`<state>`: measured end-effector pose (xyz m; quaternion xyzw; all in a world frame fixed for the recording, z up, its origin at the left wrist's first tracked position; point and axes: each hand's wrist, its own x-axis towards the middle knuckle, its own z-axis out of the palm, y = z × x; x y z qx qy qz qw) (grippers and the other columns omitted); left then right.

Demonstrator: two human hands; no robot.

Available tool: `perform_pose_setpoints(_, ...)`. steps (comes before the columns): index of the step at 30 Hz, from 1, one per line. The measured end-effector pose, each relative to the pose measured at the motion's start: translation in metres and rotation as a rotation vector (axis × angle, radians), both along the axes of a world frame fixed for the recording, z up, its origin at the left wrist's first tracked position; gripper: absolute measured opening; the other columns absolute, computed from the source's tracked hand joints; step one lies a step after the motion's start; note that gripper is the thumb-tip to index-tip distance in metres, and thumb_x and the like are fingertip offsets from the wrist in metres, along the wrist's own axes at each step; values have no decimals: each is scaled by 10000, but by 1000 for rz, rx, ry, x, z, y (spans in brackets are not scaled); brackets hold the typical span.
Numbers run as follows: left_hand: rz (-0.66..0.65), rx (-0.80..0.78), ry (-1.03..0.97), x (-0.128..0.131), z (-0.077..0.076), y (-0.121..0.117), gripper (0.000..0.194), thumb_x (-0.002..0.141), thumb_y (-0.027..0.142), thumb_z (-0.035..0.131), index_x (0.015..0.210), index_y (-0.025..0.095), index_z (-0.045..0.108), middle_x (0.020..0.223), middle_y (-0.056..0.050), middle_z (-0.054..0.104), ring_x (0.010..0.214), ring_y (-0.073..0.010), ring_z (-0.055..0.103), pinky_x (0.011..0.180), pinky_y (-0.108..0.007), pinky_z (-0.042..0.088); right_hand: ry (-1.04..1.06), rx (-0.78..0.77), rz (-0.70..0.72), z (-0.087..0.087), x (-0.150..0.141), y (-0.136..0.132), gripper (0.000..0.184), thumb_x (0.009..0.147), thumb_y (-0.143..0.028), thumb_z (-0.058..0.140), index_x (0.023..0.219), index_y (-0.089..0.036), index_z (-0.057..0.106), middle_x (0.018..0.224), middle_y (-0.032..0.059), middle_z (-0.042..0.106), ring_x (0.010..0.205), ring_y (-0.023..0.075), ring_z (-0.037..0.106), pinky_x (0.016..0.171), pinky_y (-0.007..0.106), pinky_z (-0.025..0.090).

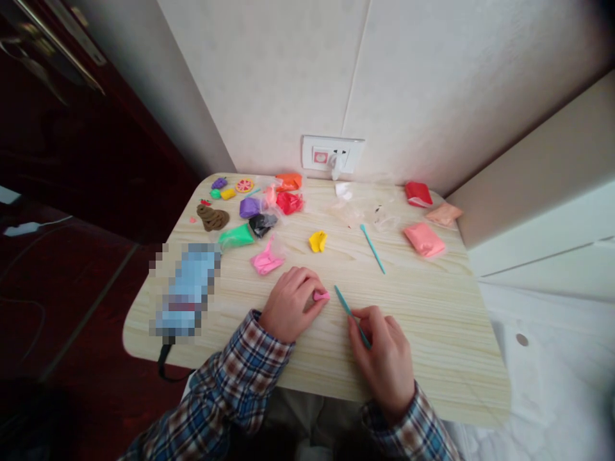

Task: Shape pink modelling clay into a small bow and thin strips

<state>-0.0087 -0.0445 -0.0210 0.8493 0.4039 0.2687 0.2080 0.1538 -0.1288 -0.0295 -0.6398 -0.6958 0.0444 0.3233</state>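
Between the thumb and fingers of my left hand [294,304] is a small piece of pink modelling clay [321,296], held just above or on the table. My right hand [384,352] grips a teal modelling tool [343,299], whose thin tip points up and left toward the clay without touching it. Beyond my hands lies a yellow shaped clay piece [318,241]. A bag of pink clay [269,257] rests past my left hand, and a second teal tool [372,248] lies past my right hand.
A pixelated phone-like device [189,288] with a black cable sits on the left of the wooden table [446,346]. Bags of green clay [236,236] and other colours, plus a brown coiled piece [213,218], lie at the back left. Salmon packets [425,239] lie right.
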Motion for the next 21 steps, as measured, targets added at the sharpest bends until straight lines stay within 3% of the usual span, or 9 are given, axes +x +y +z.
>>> perform_pose_setpoints(6,20,-9,-40,1,-1,-1,65,840,188,611,785,161,588,858,-53,612,841,-191,542,771,-343,466,-32,1,96,4,-10,5,115,908,-157,436,806,-208,442,571,-43,579,514,120,516,568,246,375)
perform_pose_setpoints(15,30,-8,-56,0,-2,-2,62,829,176,631,786,157,591,840,-47,611,826,-188,555,761,-346,469,-15,-16,-45,7,-25,3,129,910,-173,408,789,-213,433,565,-18,575,511,137,532,531,246,379)
perform_pose_setpoints(21,38,-22,-72,0,-2,-2,67,829,184,632,785,159,589,839,-46,609,828,-185,559,765,-343,475,-10,-19,-60,6,-27,6,117,910,-167,396,809,-210,436,531,-33,567,498,136,529,547,247,379)
